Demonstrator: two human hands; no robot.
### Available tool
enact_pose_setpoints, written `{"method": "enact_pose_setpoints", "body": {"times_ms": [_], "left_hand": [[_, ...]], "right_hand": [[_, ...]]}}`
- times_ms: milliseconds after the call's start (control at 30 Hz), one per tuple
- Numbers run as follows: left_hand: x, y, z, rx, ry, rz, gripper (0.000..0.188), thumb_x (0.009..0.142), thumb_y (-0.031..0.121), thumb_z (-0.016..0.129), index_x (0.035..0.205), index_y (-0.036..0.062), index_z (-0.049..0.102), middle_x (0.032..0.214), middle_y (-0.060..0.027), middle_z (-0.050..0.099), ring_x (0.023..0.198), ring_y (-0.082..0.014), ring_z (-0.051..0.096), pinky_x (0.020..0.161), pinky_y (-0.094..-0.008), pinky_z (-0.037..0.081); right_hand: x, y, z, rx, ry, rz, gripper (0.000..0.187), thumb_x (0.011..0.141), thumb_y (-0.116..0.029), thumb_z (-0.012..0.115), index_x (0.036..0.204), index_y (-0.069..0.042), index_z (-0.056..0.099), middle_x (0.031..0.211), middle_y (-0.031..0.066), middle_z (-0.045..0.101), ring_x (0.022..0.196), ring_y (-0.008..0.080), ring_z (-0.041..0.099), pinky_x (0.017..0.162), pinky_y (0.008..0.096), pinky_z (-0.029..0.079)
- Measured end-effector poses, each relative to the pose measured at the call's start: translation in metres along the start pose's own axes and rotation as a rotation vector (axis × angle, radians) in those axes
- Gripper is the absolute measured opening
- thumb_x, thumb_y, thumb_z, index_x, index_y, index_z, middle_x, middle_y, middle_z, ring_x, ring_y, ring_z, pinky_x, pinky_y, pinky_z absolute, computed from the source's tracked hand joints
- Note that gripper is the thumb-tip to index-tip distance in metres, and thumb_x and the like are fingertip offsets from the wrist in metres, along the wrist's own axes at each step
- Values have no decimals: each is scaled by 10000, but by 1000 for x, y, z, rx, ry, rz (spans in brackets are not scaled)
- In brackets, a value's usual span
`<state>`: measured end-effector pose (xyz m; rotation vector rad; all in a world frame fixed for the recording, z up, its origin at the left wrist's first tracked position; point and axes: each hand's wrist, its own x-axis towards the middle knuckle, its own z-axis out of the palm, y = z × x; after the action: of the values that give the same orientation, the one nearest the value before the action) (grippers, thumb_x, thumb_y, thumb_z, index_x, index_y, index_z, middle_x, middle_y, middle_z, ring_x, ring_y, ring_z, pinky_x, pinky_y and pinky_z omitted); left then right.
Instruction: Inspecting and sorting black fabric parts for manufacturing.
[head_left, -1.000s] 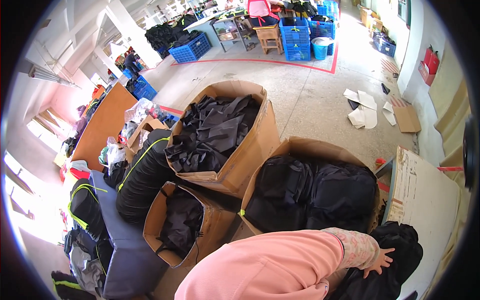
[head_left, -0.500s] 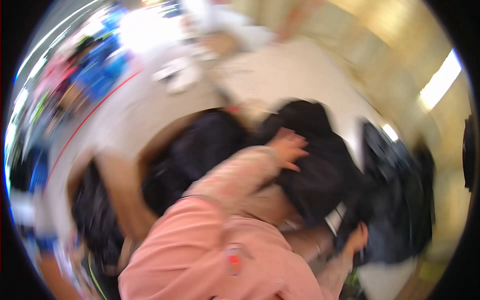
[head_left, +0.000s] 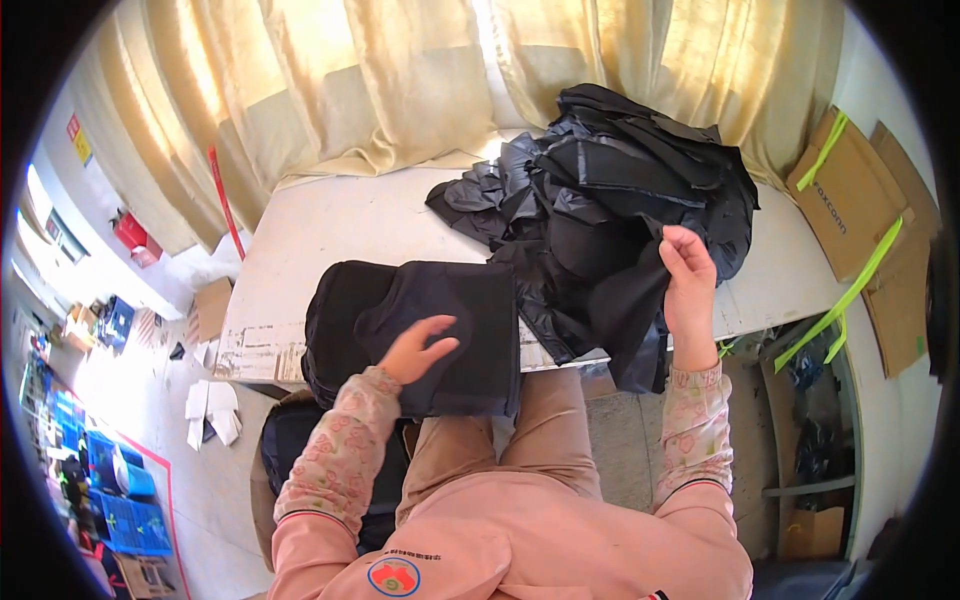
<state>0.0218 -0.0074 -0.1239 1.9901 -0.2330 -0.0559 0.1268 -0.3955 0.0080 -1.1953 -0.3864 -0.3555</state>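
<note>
My left hand rests with fingers spread on a black, roughly rectangular padded fabric piece, which lies at the table's front edge and juts out over my lap. Off to the right, my right hand is raised, thumb and fingers pinching the edge of a black fabric sheet. The sheet hangs from that pinch past the front edge. Behind it a large heap of crumpled black fabric pieces covers the table's far right, some matt, some shiny.
The white table has a scuffed front edge and stands against beige curtains. Cardboard sheets with yellow-green straps lean at the right. Below left of the table sits an open box holding black items. Blue crates stand farther left.
My view has swung from the blurred aisle to the table and curtains. The left hand now lies on the padded piece, and the right hand has come up holding the sheet's edge.
</note>
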Motion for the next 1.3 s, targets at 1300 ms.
{"method": "enact_pose_setpoints", "body": {"times_ms": [1300], "left_hand": [[42, 159, 48, -486, -859, -24, 706, 741, 254, 814, 1304, -24, 489, 1274, -78, 562, 1168, -154, 497, 1029, -332, 371]], "right_hand": [[29, 8, 44, -764, -389, -386, 264, 781, -10, 634, 1030, -96, 618, 973, 85, 650, 940, 261, 640, 839, 308, 486]]}}
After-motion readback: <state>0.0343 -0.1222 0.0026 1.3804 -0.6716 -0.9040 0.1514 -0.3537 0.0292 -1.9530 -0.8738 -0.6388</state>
